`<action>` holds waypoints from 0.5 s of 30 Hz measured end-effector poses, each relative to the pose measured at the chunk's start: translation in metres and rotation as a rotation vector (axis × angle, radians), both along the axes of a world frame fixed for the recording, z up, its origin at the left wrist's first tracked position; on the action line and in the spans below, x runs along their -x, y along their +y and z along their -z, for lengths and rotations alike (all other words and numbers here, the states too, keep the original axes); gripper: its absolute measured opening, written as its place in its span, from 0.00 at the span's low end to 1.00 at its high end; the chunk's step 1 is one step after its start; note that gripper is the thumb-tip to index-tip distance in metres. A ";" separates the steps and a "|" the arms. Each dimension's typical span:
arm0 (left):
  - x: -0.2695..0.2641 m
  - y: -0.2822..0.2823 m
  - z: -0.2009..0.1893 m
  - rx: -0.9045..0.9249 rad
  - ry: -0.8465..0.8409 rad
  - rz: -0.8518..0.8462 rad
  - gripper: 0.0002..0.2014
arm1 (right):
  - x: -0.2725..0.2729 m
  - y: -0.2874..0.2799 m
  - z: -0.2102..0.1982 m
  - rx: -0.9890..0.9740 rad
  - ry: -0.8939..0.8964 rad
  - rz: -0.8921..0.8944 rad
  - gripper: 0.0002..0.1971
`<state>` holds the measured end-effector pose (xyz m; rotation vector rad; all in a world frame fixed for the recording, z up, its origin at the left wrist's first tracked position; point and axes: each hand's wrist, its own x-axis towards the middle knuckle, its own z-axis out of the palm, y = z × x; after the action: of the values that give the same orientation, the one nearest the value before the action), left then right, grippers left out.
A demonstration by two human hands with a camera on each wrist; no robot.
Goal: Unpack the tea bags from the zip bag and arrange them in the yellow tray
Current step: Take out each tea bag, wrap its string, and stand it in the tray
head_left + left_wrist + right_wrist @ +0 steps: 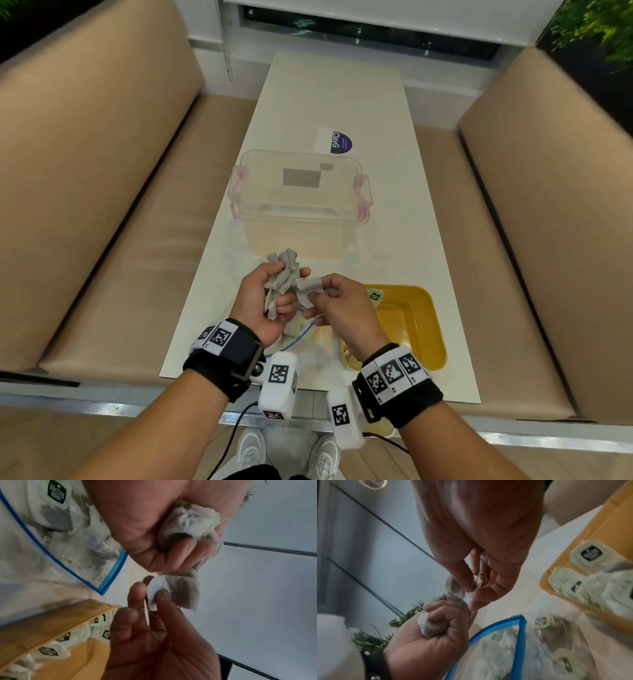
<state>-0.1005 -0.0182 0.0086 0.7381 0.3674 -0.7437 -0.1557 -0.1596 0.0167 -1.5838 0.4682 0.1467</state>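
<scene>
Above the near end of the white table [342, 96], my left hand [284, 301] grips a crumpled bunch of grey tea bags [282, 274] in its fist. My right hand [317, 301] pinches a single tea bag [308, 286] at the edge of that bunch; the pinch [154, 592] shows plainly in the left wrist view. Below the hands lies the clear zip bag [68, 545] with its blue zip strip, open and holding more tea bags. The yellow tray [421, 308] sits to the right. A row of tagged tea bags [590, 588] stands along its near side.
A clear plastic box [298, 205] with pink latches stands just beyond the hands. A purple and white label [337, 141] lies behind it. Beige sofas [85, 205] flank the narrow table on both sides. The table's near edge is below my wrists.
</scene>
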 end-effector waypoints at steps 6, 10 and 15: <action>-0.002 -0.004 0.009 -0.058 0.032 -0.098 0.09 | -0.002 -0.010 -0.004 0.067 -0.030 -0.021 0.05; -0.005 -0.004 0.013 -0.099 0.018 -0.099 0.15 | -0.006 -0.018 -0.005 0.140 -0.061 -0.035 0.06; -0.004 0.000 0.025 -0.164 -0.032 -0.042 0.21 | -0.006 -0.047 -0.002 0.348 -0.112 0.032 0.09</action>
<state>-0.0970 -0.0180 -0.0163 0.8930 0.4174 -0.6670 -0.1497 -0.2071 0.0183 -1.9125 0.4475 -0.0521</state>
